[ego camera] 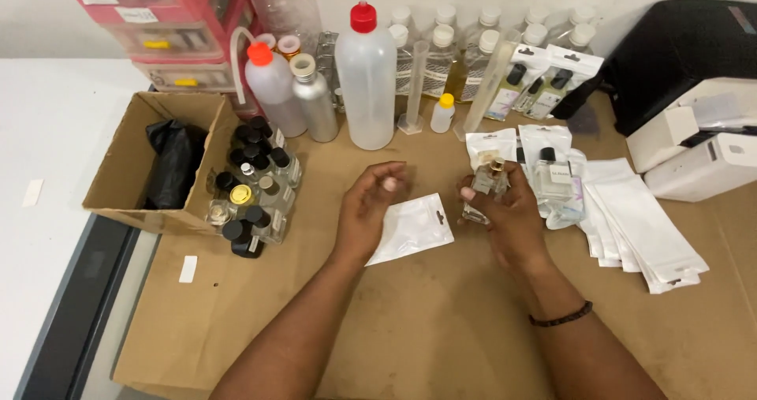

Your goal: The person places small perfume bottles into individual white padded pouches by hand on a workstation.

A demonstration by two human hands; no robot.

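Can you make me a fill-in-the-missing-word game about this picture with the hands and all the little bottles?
1. The right hand holds a small glass ____.
2. The tall white bottle has a ____ cap.
3. The cardboard box holds a ____ bag.
4. The left hand hovers beside a flat white ____ on the table.

Missing words: bottle; red; black; pouch

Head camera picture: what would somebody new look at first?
Probably the tall white plastic bottle with a red cap, standing at the back of the brown cardboard-covered table. Next, the right hand in the middle, holding a small clear glass bottle with a gold top, beside the open left hand above a flat white pouch.
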